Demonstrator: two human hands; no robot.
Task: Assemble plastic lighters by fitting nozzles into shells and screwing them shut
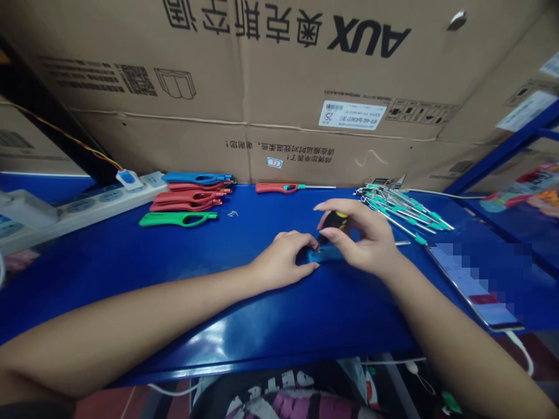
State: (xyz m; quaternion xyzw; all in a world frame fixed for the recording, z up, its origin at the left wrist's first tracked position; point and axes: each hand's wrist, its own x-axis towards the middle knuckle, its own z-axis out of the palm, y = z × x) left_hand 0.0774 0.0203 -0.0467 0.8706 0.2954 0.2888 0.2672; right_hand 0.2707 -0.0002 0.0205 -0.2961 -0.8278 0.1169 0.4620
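My right hand (pixel 369 241) is closed around the short black-and-yellow handle of a screwdriver (pixel 336 220), its tip hidden from me. Under it a blue lighter (pixel 327 254) lies flat on the table. The thumb and fingers of my left hand (pixel 282 263) grip the lighter's left end. A metal tube (pixel 402 243) sticks out past my right hand, in line with the lighter; my hand covers the part between. Behind my hands lies a red lighter (pixel 275 188) with a teal trigger and a long metal tube.
Red lighter bodies (pixel 187 199), a blue one (pixel 196 177) and a green one (pixel 179 219) lie left, beside a power strip (pixel 109 203). Small metal bits (pixel 233 214) are near them. Metal tubes with teal parts (pixel 406 209) are piled right, behind a phone (pixel 476 288). Cardboard (pixel 279 75) stands behind.
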